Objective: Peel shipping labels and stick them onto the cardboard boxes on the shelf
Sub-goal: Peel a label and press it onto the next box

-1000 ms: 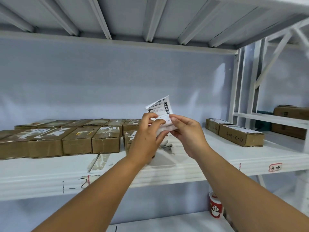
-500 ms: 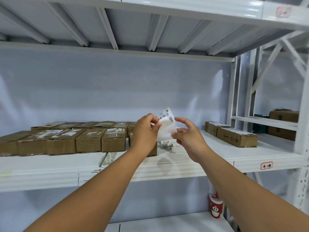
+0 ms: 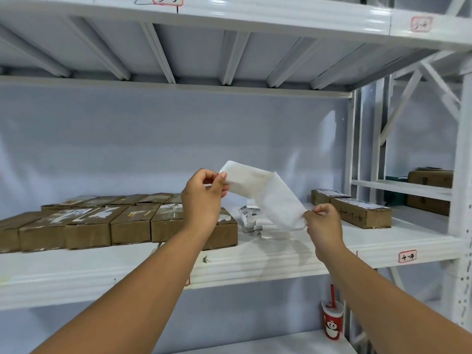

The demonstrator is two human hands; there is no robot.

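A white shipping label [image 3: 255,186], blank side showing, bends mid-length; left grip [image 3: 204,198] pinches its upper end, right grip [image 3: 323,226] its lower. The red-bordered tag [image 3: 407,256] on the shelf [image 3: 281,254] front edge is handwritten, unreadable.

I see bright, even, cool light with glossy glare on the white metal upper shelf beam [image 3: 370,19], soft shadows on the pale blue back wall [image 3: 153,149], and bowed, slightly smeared frame edges.
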